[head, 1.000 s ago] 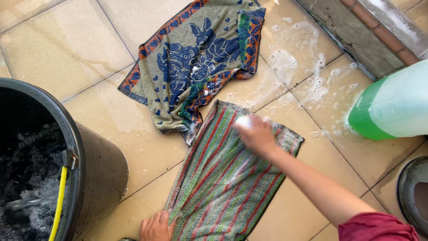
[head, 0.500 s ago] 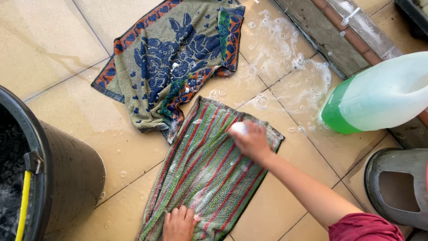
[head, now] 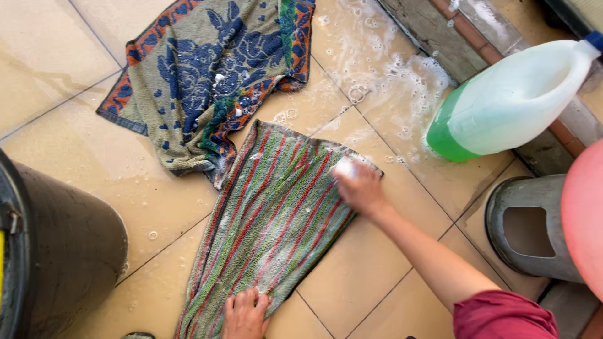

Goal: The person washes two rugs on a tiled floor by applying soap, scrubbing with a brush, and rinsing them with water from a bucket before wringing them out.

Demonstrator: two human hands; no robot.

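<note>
Since prev frame, view shifted: bucket (head: 56, 251) slid toward left edge, jug further in at upper right. Left to right: black bucket at far left; floral towel (head: 207, 69) upper centre-left on wet floor tiles (head: 75, 150). Striped towel (head: 270, 220) lies flat mid-frame, long axis running lower left to upper right. Left hand (head: 244, 316) at bottom centre, fingers flat, pressing towel's near end. Right hand (head: 359, 187) closed on white soap bar (head: 345, 167) at towel's far corner. Jug of green liquid (head: 502, 107) lies upper right, cap toward upper right.
</note>
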